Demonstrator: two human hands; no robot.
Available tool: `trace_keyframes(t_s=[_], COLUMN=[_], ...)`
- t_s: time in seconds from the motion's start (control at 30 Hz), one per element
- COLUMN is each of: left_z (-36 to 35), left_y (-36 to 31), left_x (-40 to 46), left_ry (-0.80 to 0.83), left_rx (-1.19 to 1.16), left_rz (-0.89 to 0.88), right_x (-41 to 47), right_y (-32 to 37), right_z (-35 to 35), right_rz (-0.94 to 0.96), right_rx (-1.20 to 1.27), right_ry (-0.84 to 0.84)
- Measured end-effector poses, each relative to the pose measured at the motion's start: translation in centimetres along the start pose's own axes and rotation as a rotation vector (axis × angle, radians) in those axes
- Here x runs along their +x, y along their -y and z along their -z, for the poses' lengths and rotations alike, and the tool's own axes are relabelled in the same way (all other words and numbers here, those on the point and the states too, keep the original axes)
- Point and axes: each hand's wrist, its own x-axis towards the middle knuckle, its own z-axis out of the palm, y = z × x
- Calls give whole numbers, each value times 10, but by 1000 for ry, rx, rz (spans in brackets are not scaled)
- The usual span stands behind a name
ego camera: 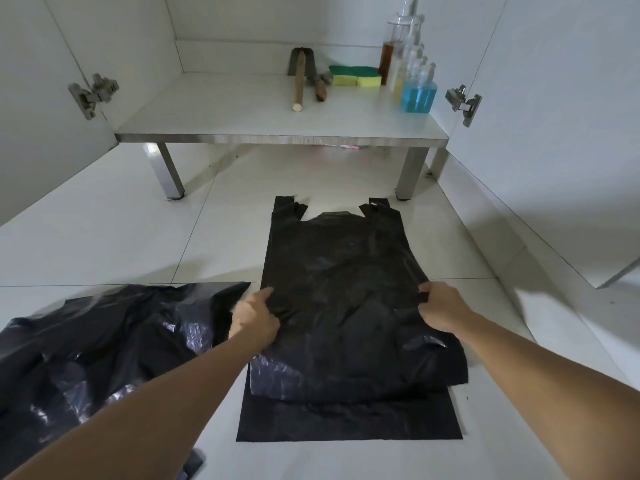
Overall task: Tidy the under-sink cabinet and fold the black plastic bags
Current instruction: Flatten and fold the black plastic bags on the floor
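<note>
On the white tiled floor (138,237) before the open cabinet lies a flat black plastic bag with two handles (339,271); the left hand (254,317) and right hand (440,308) pinch its side edges. It looks thin, soft, slippery, best gripped at edges. A crumpled black bag heap (86,344) lies just left; yellow-green sponges (355,76) sit well apart.

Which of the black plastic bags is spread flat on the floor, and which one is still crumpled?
The black bag in the middle, gripped at its sides by the left hand and right hand, lies flat with handles pointing toward the cabinet. The crumpled bag lies heaped at the left.
</note>
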Motion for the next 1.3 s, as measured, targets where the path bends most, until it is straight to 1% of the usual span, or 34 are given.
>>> trace_keyframes(t_s=[0.03, 0.07, 0.17, 0.2, 0.23, 0.27, 0.3, 0.37, 0.4, 0.43, 0.47, 0.57, 0.7, 0.77, 0.83, 0.9, 1.0, 1.17, 1.23, 1.3], left_z=[5, 12, 38, 41, 43, 40, 34, 20, 15, 12, 12, 12, 8, 6, 6, 7, 7, 4, 2, 5], left_y=[-7, -18, -54, -60, -62, -59, -53, -33, -23, -13, -8, 2, 6, 9, 11, 12, 13, 14, 15, 7], left_x=[2, 3, 0, -1, -5, -9, -13, -17, -18, -18, -18, -15, -25, -31, -36, -39, -44, -44, -43, -41], left_ry=[-80, -175, -514, -594, -616, -563, -444, -124, -12, 50, 76, 73, 93, 86, -3, -71, -68, -53, -71, -131], left_rx=[-71, -134, -257, -257, -236, -193, -128, 31, 82, 111, 122, 65, -130, -130, -108, -106, -103, -115, -167, -259], left_rz=[-11, -58, -342, -419, -468, -473, -413, -166, -53, 17, 54, 87, 175, 160, 122, 111, 134, 135, 174, 207], right_x=[2, 6, 10, 9, 7, 5, 4, -1, -5, -9, -12, -16, -20, -20, -20, -24, -32, -36, -32, -29], right_y=[3, 7, 28, 34, 37, 37, 33, 21, 15, 9, 6, -3, -7, -11, -13, -12, -13, -27, -32, -36], right_z=[2, 5, 16, 17, 17, 14, 8, -6, -11, -15, -18, -21, -13, -8, -6, -9, -22, -41, -45, -45], right_rz=[33, 70, 225, 296, 354, 375, 351, 180, 92, 17, -36, -70, -84, -73, -67, -60, -32, -151, -166, -190], right_rx=[22, 52, 167, 173, 162, 139, 100, -89, -128, -95, -30, 86, 219, 197, 154, 166, 188, 215, 212, 238], right_ry=[-90, -204, -552, -666, -738, -728, -613, -222, -91, -34, -15, -15, 25, 25, -34, -81, -108, -114, -125, -130])
